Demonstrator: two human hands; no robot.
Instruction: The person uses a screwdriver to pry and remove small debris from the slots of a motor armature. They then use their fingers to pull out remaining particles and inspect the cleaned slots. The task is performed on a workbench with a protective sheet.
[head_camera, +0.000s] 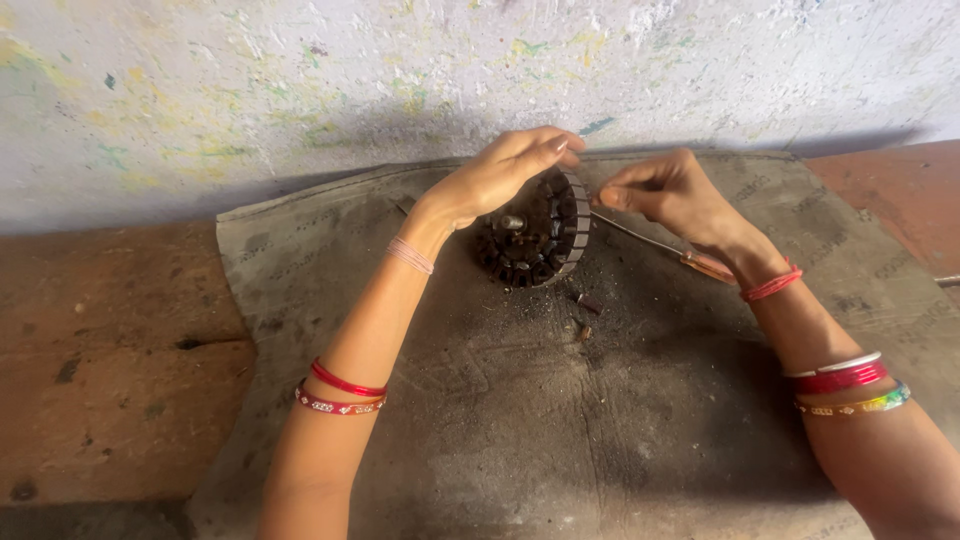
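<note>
A wooden floor (110, 370) is seen at nine o'clock, with a grey mat (520, 420) laid over it and a stained wall (300, 80) behind at twelve.

On the mat, just above centre, a dark round stator (535, 235) with slotted teeth is propped on its edge, a short shaft (512, 222) showing at its middle. The left hand (495, 175) is laid over its upper rim from ten o'clock, fingers stretched across the top and thumb underneath, so the stator is held steady in a loose, wide clasp. Red bangles (340, 390) are worn on that forearm.

Below the stator, at six o'clock from it, two small dark bits (586, 315) are scattered on the mat.

At three o'clock from the stator, the right hand (665, 190) is pinched shut, thumb and forefinger closed on something too small to be made out, right beside the rim. A screwdriver (665, 245) with a brownish handle is lying on the mat under that wrist, its tip pointed toward the stator.
</note>
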